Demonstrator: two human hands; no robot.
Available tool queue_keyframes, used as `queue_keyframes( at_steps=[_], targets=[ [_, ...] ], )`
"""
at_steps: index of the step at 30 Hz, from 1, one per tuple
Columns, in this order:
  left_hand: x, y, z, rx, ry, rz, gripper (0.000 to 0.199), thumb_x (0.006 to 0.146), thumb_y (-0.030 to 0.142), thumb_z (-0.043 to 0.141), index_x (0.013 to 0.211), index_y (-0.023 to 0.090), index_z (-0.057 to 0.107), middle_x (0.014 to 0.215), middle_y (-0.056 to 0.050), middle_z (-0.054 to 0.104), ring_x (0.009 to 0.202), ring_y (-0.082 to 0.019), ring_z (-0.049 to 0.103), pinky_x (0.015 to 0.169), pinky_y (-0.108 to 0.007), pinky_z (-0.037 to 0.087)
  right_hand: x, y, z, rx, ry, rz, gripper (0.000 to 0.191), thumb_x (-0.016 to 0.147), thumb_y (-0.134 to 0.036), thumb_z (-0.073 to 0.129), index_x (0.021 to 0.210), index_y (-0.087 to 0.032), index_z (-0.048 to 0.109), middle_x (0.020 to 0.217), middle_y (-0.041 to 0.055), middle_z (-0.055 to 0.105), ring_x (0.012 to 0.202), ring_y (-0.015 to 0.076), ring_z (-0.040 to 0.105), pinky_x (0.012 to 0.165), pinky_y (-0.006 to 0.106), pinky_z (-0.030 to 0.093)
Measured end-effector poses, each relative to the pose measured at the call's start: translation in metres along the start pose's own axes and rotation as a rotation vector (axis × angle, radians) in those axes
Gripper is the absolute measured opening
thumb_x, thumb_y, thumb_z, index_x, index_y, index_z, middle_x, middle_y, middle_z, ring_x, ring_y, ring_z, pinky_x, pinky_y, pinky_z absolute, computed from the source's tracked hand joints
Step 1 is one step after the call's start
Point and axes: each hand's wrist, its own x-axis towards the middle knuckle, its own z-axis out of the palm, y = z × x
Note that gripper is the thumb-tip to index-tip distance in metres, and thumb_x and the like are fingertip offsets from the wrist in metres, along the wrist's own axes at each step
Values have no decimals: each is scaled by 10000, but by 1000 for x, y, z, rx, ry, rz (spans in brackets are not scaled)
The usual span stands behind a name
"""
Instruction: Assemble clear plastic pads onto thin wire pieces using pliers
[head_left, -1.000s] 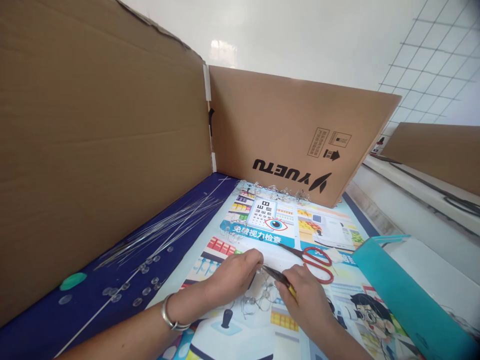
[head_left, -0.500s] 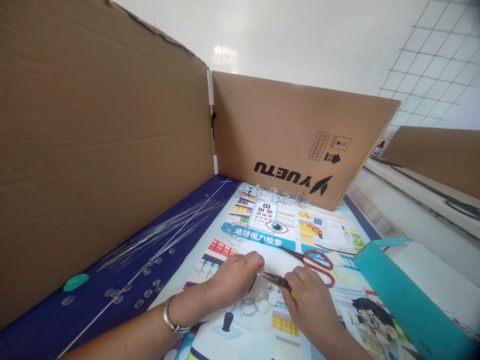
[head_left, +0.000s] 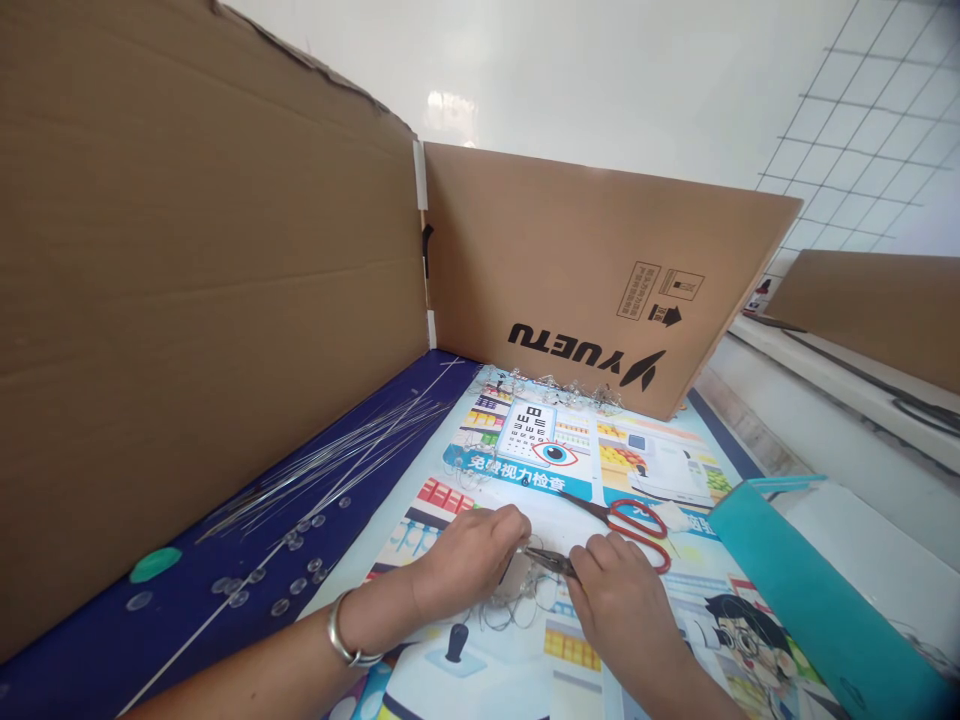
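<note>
The left hand [head_left: 469,565] is curled nearly closed, palm down, with its fingertips [head_left: 519,532] at the near edge of a tangle of thin, clear-looking wire loops [head_left: 517,602]. The fingers hide the contact point, so it is hard to tell whether they are pinching a strand or only resting against it. The right hand [head_left: 622,600] is partly closed over the handles of a pair of small needle-nose pliers [head_left: 551,562], whose dark metal nose points left toward the left hand's fingertips. Its yellow grips are mostly hidden under the palm. The two hands sit close together, with both forearms coming in from the bottom edge and angling toward each other. A metal bangle [head_left: 345,640] circles the left wrist.

The wire tangle lies on a printed paper poster [head_left: 540,470], just below its eye-chart panel. Red-handled scissors [head_left: 637,525] lie on the poster just beyond the right hand. Along the poster's left side, a dark blue strip [head_left: 225,610] carries a fan of long straight metal wires [head_left: 337,450], scattered clear discs [head_left: 296,560] and a teal disc [head_left: 155,565]. A teal folder [head_left: 817,590] leans at the right, and upright cardboard panels [head_left: 592,270] stand behind and to the left.
</note>
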Motion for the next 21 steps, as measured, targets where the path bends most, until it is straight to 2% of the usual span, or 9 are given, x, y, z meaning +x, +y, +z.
queue_keyframes(
  at_steps=[7, 15, 21],
  targets=[
    [0, 0, 1, -37, 24, -11, 175, 818, 52, 355, 872, 201, 429, 779, -1, 561, 638, -148, 517, 589, -249, 374, -1, 1, 2, 47, -37, 29, 55, 793, -187, 518, 788, -217, 564, 772, 28, 534, 765, 197, 449, 703, 325, 306],
    [0, 0, 1, -94, 46, -26, 166, 822, 66, 357, 852, 202, 447, 773, 0, 556, 640, -140, 511, 597, -235, 378, -1, 1, 1, 135, -166, 93, 76, 817, -195, 485, 806, -219, 556, 795, 23, 544, 784, 186, 476, 825, 343, 318],
    [0, 1, 0, -126, 48, -37, 161, 822, 79, 346, 837, 202, 450, 773, 3, 558, 638, -135, 499, 594, -225, 372, 2, 1, -6, 213, -290, 148, 113, 844, -238, 445, 787, -214, 539, 816, 18, 551, 795, 170, 499, 699, 276, 341]
  ],
)
